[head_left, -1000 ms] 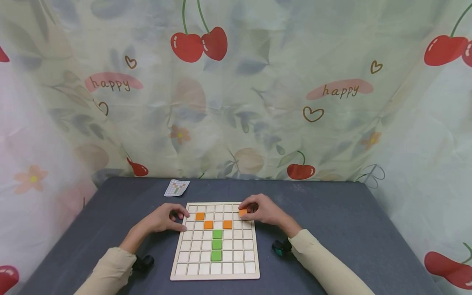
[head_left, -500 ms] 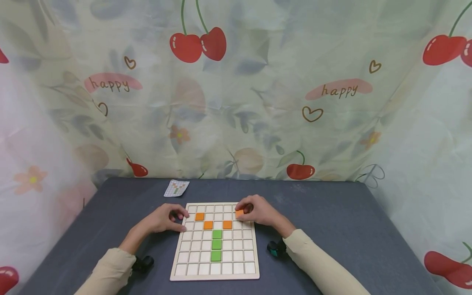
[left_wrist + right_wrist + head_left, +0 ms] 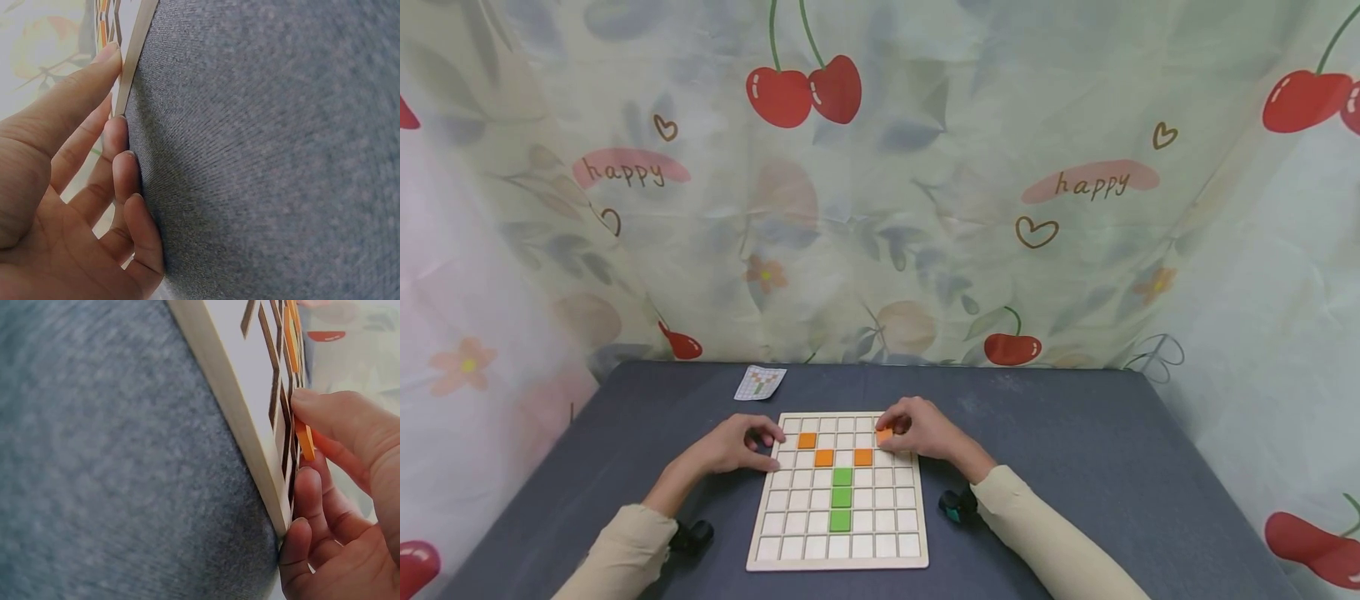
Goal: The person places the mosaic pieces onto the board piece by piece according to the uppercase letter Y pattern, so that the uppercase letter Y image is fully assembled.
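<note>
A wooden grid board [image 3: 835, 568] of white squares lies in front of me. My right hand [image 3: 925, 429] pinches a small orange square tile [image 3: 305, 440] between thumb and fingers, over the second row near the board's right side. In the right wrist view the tile tilts against the grid, its far edge hidden by the thumb. On the left edge of the board rest the thumb and fingertips of my left hand [image 3: 730, 443], spread apart. Set in the grid are several tiles: orange [image 3: 807, 440] ones in the upper rows and a green [image 3: 841, 497] column below.
A small card [image 3: 760, 382] printed with a coloured grid pattern lies behind the board on the dark cloth-covered table [image 3: 1037, 433]. A printed curtain [image 3: 880, 183] with cherries hangs at the back and sides. Each wrist wears a black device [image 3: 691, 537].
My right hand has moved a little to the left along the board's second row, carrying the orange tile with it. The left hand stays at the board's edge.
</note>
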Tool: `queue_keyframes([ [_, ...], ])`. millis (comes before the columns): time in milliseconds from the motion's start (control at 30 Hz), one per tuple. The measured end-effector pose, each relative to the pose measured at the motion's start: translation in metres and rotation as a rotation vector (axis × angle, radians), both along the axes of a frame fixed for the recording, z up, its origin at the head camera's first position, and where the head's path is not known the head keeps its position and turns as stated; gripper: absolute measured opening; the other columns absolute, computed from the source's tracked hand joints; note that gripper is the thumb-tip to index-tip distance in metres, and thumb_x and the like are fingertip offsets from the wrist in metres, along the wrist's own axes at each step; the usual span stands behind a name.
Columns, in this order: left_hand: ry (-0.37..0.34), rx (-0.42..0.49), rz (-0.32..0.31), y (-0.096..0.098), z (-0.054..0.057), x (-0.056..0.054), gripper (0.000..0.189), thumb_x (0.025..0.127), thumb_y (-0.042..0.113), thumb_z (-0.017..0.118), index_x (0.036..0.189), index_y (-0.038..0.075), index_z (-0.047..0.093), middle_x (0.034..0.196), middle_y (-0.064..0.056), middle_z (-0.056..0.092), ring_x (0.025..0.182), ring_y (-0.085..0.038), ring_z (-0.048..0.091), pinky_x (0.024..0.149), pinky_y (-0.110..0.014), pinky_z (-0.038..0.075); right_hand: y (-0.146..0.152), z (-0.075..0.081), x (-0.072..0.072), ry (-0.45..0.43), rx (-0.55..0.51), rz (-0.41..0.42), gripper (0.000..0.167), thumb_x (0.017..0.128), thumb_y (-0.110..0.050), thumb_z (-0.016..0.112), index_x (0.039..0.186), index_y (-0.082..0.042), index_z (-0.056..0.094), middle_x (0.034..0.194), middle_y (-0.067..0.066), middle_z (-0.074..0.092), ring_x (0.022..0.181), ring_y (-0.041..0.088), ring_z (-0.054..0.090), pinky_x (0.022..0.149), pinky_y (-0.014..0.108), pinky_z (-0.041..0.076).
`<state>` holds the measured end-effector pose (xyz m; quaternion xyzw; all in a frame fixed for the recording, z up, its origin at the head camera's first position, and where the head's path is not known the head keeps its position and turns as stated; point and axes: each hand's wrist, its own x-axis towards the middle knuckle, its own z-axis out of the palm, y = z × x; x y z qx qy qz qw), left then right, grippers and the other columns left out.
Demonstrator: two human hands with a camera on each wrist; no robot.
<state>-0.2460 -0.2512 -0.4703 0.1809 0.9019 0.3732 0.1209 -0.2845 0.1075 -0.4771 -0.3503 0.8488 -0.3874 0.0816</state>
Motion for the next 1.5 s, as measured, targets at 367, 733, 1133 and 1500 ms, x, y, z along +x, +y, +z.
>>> queue_keyframes([
  [367,-0.008,-0.011,0.015,0.002,0.003,0.001,0.034,0.079,0.016,0.090,0.107,0.010,0.072,0.092,-0.003,0.058,0.086,-0.023,0.052,0.075,-0.037,0.042,-0.003,0.000,-0.001,-0.003,0.021,0.006,0.021,0.090,-0.013,0.081,0.109,-0.006,0.077,0.095,0.001,0.067,0.078,0.011,0.057,0.072,0.031,0.049],
  [733,-0.012,-0.015,0.006,0.002,0.006,0.001,0.034,0.080,0.015,0.090,0.108,0.008,0.072,0.092,-0.003,0.059,0.088,-0.023,0.052,0.075,-0.038,0.042,-0.006,0.002,0.001,0.016,0.028,-0.018,0.022,0.089,-0.013,0.081,0.109,-0.005,0.078,0.092,0.002,0.064,0.078,0.013,0.054,0.071,0.032,0.047],
  [1133,-0.007,-0.018,0.000,0.005,0.006,-0.001,0.034,0.079,0.015,0.090,0.108,0.008,0.072,0.092,-0.003,0.059,0.089,-0.023,0.053,0.077,-0.038,0.043,-0.001,0.003,0.000,-0.010,0.019,-0.018,0.022,0.088,-0.012,0.082,0.109,-0.006,0.077,0.092,0.002,0.067,0.077,0.013,0.057,0.072,0.031,0.048],
  [1500,0.037,0.014,-0.051,-0.006,0.008,0.010,0.036,0.090,0.018,0.081,0.117,0.002,0.064,0.097,-0.005,0.057,0.085,-0.022,0.054,0.073,-0.034,0.045,0.029,0.016,0.012,-0.023,0.005,-0.059,0.024,0.092,-0.018,0.079,0.112,-0.007,0.075,0.099,-0.001,0.067,0.083,0.014,0.061,0.075,0.035,0.051],
])
